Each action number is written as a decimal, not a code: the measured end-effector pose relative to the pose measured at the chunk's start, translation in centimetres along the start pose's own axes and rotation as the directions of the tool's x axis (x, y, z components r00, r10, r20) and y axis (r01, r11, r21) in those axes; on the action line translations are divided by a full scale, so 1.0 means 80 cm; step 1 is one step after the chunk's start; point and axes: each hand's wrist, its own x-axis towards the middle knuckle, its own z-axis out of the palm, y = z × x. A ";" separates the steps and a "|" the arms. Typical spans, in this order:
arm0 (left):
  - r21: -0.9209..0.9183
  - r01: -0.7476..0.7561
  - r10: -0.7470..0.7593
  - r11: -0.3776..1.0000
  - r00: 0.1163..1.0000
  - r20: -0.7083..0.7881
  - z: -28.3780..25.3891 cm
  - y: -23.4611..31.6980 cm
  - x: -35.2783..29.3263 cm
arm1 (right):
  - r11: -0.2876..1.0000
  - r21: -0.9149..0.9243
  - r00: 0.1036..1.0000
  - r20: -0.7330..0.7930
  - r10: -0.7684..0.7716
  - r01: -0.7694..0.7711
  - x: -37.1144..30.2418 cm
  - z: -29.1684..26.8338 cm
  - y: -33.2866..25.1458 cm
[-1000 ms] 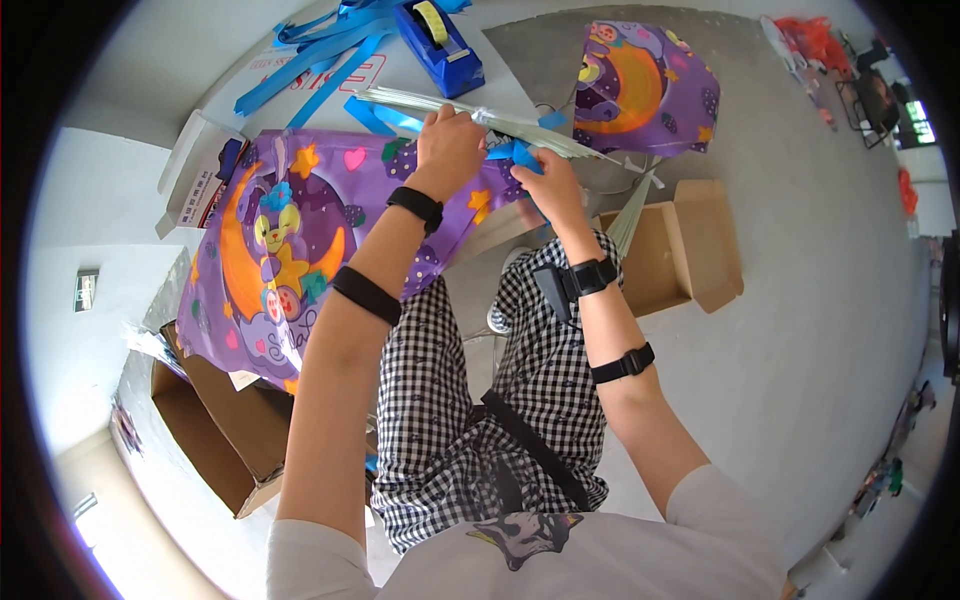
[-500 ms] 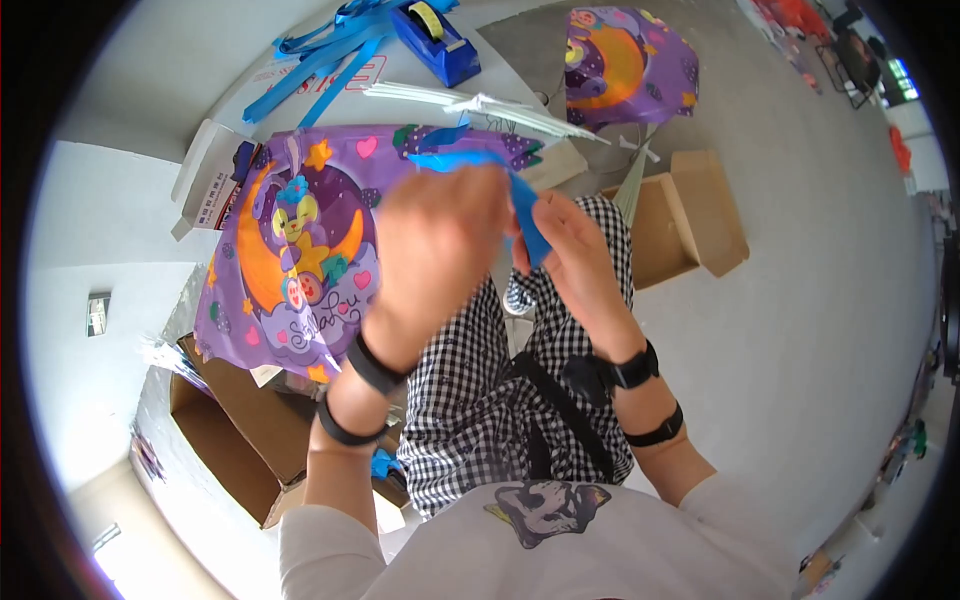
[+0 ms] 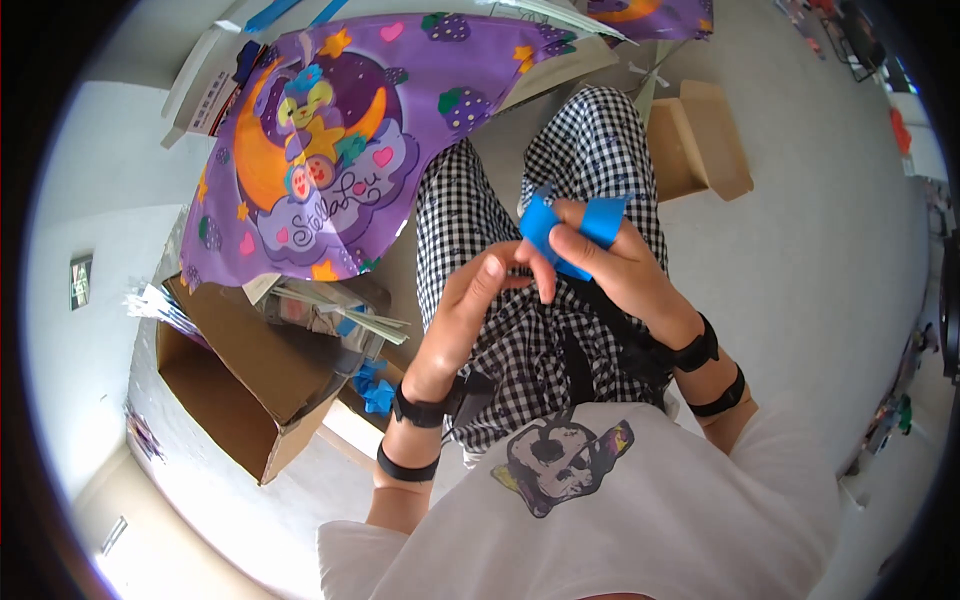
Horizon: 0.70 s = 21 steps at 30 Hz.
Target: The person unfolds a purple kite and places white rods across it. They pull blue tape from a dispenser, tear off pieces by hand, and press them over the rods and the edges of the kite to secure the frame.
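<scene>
Blue ribbon [image 3: 603, 219] was grasped by the right hand [image 3: 632, 275], mid-frame; the left hand [image 3: 478, 287], loosely unclenched, hovered beside it; a purple sheet [image 3: 400, 125] spread across the upper left.

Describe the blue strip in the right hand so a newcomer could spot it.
Start at the checked trousers, then find the right hand over them. The blue strip curls in its grip. Being held sets it apart from the crumpled blue pieces near the open brown box.
</scene>
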 end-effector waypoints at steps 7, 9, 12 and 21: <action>-0.150 0.045 -0.071 0.988 0.982 -0.174 -0.007 0.031 0.006 | 0.965 -0.053 0.935 0.239 0.261 -0.256 -0.016 0.032 0.014; 0.018 -0.096 0.097 0.995 0.951 -0.295 -0.012 0.028 0.011 | 0.955 -0.054 0.935 0.196 0.297 -0.292 -0.021 0.025 0.015; -0.025 -0.120 0.094 0.993 0.880 -0.465 -0.013 0.051 0.018 | 0.947 -0.031 0.941 0.112 0.320 -0.319 -0.024 0.009 0.015; -0.008 -0.004 0.002 1.000 0.986 -0.166 -0.059 0.119 0.057 | 0.938 -0.081 0.939 -0.101 0.329 -0.338 -0.025 -0.044 0.037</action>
